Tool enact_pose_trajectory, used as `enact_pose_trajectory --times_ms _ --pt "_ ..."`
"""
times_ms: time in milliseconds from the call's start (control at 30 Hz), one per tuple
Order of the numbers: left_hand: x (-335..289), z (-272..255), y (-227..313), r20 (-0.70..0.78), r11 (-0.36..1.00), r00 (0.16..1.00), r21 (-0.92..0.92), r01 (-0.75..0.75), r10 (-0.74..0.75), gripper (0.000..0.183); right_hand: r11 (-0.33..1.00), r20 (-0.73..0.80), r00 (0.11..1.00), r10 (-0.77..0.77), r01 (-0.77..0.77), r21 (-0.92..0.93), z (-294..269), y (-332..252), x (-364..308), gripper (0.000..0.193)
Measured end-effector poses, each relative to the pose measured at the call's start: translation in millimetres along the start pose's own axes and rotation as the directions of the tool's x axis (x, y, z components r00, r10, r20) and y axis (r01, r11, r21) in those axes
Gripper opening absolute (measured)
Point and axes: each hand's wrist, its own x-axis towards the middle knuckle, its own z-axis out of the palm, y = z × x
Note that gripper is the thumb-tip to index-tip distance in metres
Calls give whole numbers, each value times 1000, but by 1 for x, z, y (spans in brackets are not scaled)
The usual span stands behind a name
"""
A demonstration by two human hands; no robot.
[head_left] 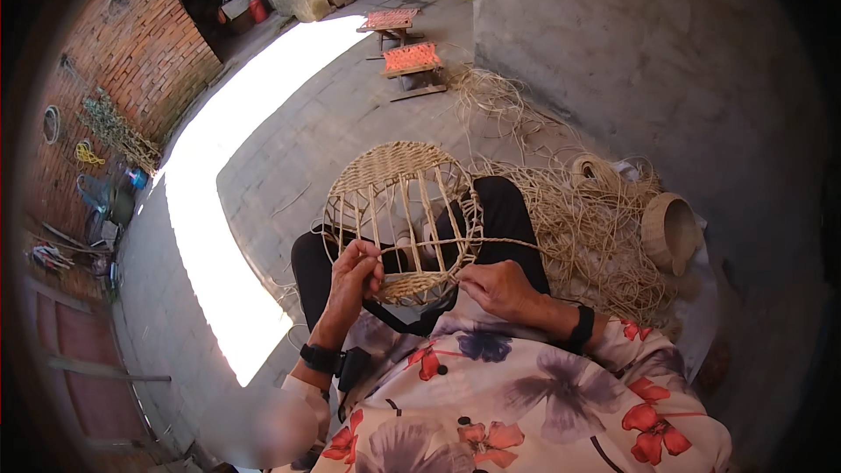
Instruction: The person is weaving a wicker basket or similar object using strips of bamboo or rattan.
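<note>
A round, partly woven straw frame (394, 165) rests on my lap between my knees. Its far end is closely woven, a narrower band is woven at the near end, and bare straw strands span the gap between. My left hand (352, 274) is closed at the left of the near band, pinching a straw cord (512, 242) that runs across the strands and over my right knee toward the pile. At the near right rim, the fingers of my right hand (498, 287) are closed on the edge of the frame; the fingertips are partly hidden.
A large tangle of straw cord (583, 236) lies on the floor to my right, with a small straw basket (673, 232) beside it. Two low stools with red woven seats (411, 57) stand ahead. A grey wall (648, 52) rises at right, a brick wall (114, 26) at left.
</note>
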Motion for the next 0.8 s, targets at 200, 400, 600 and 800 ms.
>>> enact_pose_trajectory --times_ms 200,400,600,800 --pt "1 0 1 8 1000 1000 5 -5 5 7 993 -76 991 -114 111 -46 5 0 19 15" --pt "-4 -2 -3 -6 998 1000 -57 17 -17 7 952 39 969 -244 246 -183 6 -4 23 12" --pt "-18 -30 4 63 997 997 -61 45 -41 15 960 79 961 -265 271 -77 -3 -15 45 17" --pt "-31 -56 21 127 987 984 118 108 -123 25 922 201 924 -326 357 -148 23 -31 60 27"
